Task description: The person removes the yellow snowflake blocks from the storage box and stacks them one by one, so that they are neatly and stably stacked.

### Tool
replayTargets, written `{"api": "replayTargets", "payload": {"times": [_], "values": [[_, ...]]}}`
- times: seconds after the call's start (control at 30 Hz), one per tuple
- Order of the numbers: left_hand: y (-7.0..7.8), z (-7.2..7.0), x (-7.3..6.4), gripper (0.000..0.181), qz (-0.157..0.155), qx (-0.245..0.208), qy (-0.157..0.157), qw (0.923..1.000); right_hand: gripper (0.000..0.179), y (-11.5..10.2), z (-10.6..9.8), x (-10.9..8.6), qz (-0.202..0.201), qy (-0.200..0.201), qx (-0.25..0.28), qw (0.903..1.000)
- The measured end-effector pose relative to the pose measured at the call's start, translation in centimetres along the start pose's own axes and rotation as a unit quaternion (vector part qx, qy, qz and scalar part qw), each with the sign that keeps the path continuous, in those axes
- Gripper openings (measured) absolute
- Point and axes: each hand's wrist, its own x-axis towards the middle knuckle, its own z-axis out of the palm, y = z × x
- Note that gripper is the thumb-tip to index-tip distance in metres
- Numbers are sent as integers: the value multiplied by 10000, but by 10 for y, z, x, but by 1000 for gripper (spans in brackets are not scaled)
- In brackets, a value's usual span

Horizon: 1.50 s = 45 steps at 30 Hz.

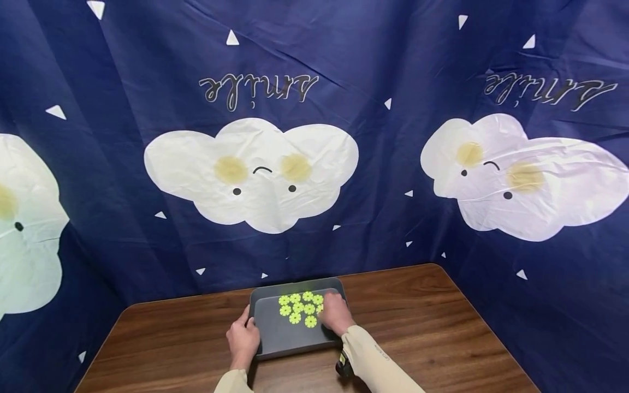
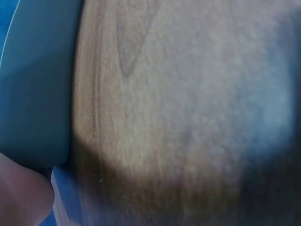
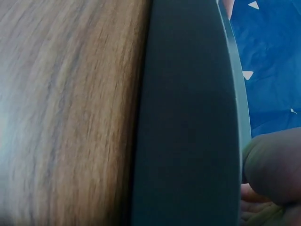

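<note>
A dark grey rectangular baking tray (image 1: 275, 334) lies on the wooden table. Several yellow-green flower-shaped pieces (image 1: 297, 307) with small dark centres lie grouped toward its back and right. My left hand (image 1: 243, 335) grips the tray's left rim; in the left wrist view, part of that hand (image 2: 23, 193) sits by the tray wall (image 2: 37, 94). Over the right side of the tray, my right hand (image 1: 338, 313) has bent fingers beside the rightmost pieces, partly covering one. Its fingertips are hidden, so whether it pinches a piece cannot be seen. The right wrist view shows this hand (image 3: 277, 169) past the tray wall (image 3: 188, 113).
Brown wood-grain table (image 1: 417, 327) surrounds the tray on its left, right and front. Behind the table hangs a dark blue curtain (image 1: 383, 218) with white clouds and triangles, and it continues along both sides. A black band (image 1: 344, 364) is on the right wrist.
</note>
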Motion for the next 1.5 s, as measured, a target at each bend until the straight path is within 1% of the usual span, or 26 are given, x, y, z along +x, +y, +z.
{"api": "replayTargets", "payload": {"times": [0.07,0.17,0.27,0.33,0.4,0.5,0.6,0.67,0.8,0.93,1.2,1.33,1.5], "values": [[0,-1,-1,43,1,24,-1,10000,35,2,-3,-2,-211,74,143,9996],[-1,-1,-2,43,-2,74,-44,10000,34,8,-11,-2,-353,214,477,9980],[-2,0,-2,43,20,114,-44,9999,27,19,-26,2,-412,412,788,9952],[-2,0,-2,43,46,112,-37,9999,24,29,-38,6,-505,656,831,9931],[-1,0,-1,43,62,96,-36,9999,22,39,-51,10,-511,830,831,9918],[0,0,-1,43,94,78,-27,9999,22,53,-66,15,-449,1105,733,9901],[0,-1,0,42,148,71,24,9999,22,66,-78,18,-291,1162,626,9908],[-1,-1,1,42,159,70,37,9998,20,74,-84,19,-142,1114,522,9923],[-1,-1,0,43,116,69,9,9999,18,87,-93,19,411,820,316,9953],[-1,-1,-1,43,45,84,-46,9999,15,101,-95,15,877,579,197,9943],[2,-2,-3,43,61,101,-20,9999,17,125,-83,5,1136,161,336,9928],[2,-2,-3,44,40,89,-42,9999,19,132,-75,0,1224,140,375,9917],[1,-1,-3,44,50,56,-42,10000,21,132,-69,-2,1309,216,375,9905]]}}
